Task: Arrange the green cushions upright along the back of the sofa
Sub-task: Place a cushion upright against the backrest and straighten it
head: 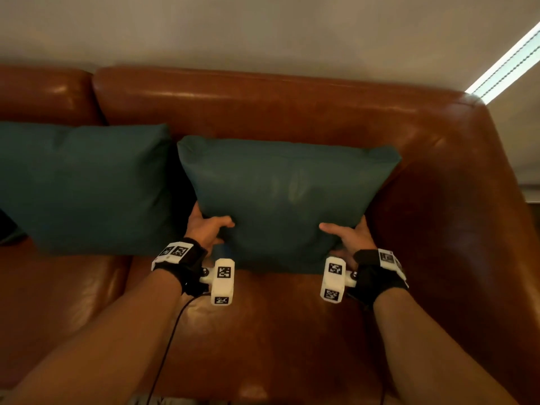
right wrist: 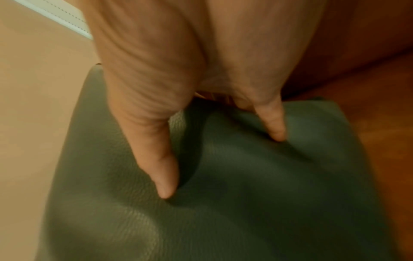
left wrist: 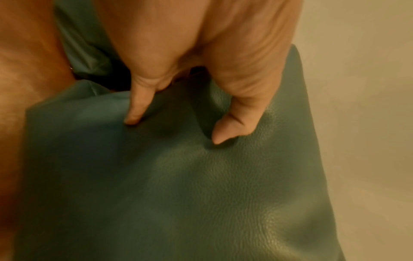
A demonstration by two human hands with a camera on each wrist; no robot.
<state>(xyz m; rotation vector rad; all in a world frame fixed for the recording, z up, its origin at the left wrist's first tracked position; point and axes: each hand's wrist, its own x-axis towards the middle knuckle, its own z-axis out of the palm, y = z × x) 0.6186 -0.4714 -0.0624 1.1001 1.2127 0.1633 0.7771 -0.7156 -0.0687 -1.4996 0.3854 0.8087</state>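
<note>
Pale wall (head: 263,30) behind; bright window strip with blind cord (head: 505,59) upper right.

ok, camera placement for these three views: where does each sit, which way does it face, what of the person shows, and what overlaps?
Head: worn on the head, looking forward and down at the brown leather sofa; both forearms, left hand and right hand show, gripping the right-hand green leather cushion; a second green cushion stands beside it.
Left wrist: looks along the left hand; thumb and one finger press into the cushion.
Right wrist: looks along the right hand, mirrored, on the cushion.
Shared: all three see the gripped cushion.
</note>
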